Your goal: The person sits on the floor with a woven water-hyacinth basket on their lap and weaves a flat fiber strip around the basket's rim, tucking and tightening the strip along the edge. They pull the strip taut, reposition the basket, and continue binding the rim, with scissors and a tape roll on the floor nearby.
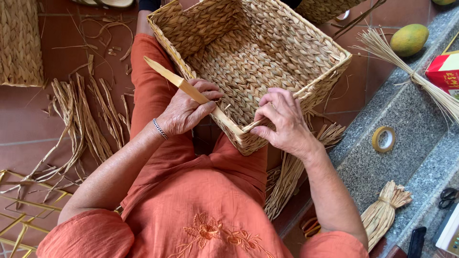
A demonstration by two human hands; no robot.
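the woven basket (248, 62) looks almost made. at its near corner, the left hand (184, 112) grips a wooden tool (191, 91). the right hand (284, 122) pinches a loose straw end (252, 126), not tucked in yet.

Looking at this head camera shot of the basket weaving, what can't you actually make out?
- Head view: the tip of the wooden tool is buried in the basket rim.
- The right hand covers the strand end it pinches.
- The left hand hides the tool's middle.
- The scissors are cut off by the right edge.
- The basket's far corner runs past the top edge.
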